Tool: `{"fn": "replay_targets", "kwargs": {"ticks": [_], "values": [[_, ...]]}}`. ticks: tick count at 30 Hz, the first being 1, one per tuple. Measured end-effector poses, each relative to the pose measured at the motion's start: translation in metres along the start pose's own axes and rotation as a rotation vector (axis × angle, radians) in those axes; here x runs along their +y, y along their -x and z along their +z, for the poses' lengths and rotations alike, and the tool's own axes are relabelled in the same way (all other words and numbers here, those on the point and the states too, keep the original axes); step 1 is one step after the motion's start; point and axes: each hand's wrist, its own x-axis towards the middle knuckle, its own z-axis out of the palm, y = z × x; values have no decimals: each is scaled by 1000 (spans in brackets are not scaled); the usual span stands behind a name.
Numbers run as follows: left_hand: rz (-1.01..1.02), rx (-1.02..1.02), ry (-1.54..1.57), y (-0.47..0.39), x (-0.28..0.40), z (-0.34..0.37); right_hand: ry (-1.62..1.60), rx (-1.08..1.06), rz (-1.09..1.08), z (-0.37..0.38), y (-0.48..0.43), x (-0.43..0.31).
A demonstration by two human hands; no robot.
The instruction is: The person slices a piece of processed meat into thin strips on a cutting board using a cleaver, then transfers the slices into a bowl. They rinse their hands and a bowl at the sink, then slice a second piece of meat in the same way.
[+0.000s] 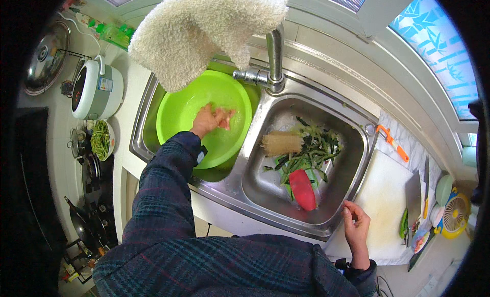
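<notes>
Down in a bright green plastic basin (pixel 180 143), my left hand (pixel 206 120) grasps a pinkish piece of raw meat (pixel 226 120). The basin holds some water and sits in the left bowl of a steel double sink (pixel 250 151). My right hand (pixel 356 222) is held near the front right corner of the sink, beside a white cutting board (pixel 377 205). Its thumb and forefinger meet, and nothing shows between them. Dark green peelings (pixel 314 151), a tan scrubbing pad (pixel 282 143) and a red oblong object (pixel 302 189) lie in the right bowl.
A pale towel (pixel 206 29) hangs over the faucet (pixel 275 59). An orange peeler (pixel 394 143) lies behind the board, and a cleaver (pixel 413 197) and green pepper (pixel 404 224) on its right. A rice cooker (pixel 111 94) and a bowl of green vegetables (pixel 101 140) stand left.
</notes>
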Motion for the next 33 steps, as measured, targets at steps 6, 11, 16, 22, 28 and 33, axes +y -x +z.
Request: {"fn": "replay_targets", "kwargs": {"ticks": [6,11,16,22,28,33], "values": [[76,-133,101,-7,8,-1,-67,-53,-65,3,-2,-1],[-496,-524,882,-24,0,-30,-85,11,-10,-3,-3,2],[-341,-66,220,-20,1,-8,-54,-4,6,-1,-3,5],[179,-312,-128,-20,16,20,-10,-36,-50,1,-8,1],[188,-269,-64,2,35,1,-43,-25,3,-5,-5,7],[198,-304,-36,4,34,6,-54,-43,-5,-2,0,7]]}}
